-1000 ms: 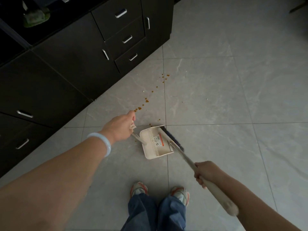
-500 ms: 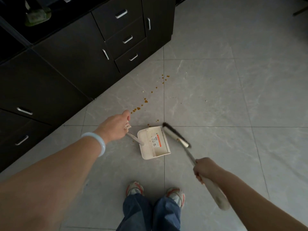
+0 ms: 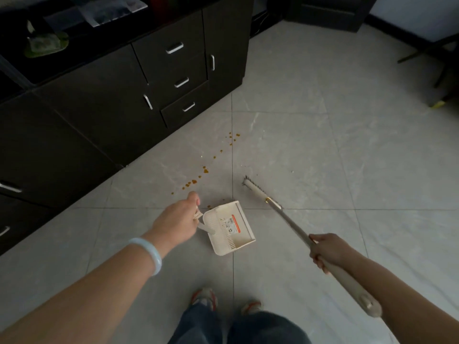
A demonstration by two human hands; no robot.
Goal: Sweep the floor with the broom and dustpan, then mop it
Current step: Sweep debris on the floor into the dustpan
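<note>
My left hand [image 3: 177, 220] is curled around the short handle of a cream dustpan [image 3: 229, 227], which rests on the grey tiled floor [image 3: 323, 145] just ahead of my feet, its open mouth turned toward the right. A pale bangle [image 3: 150, 254] circles that wrist. My right hand [image 3: 325, 249] grips the long handle of the broom [image 3: 285, 217], fingers wrapped tight around the shaft; the handle slants up and left from my hand, and the broom head [image 3: 254, 187] sits on the floor beyond and to the right of the dustpan, apart from it. A trail of small orange-brown crumbs [image 3: 198, 176] runs across the tiles from beside my left hand toward the foot of the dark cabinets [image 3: 111, 108] that line the floor's left edge. My shoes [image 3: 203, 297] and jeans show at the bottom.
</note>
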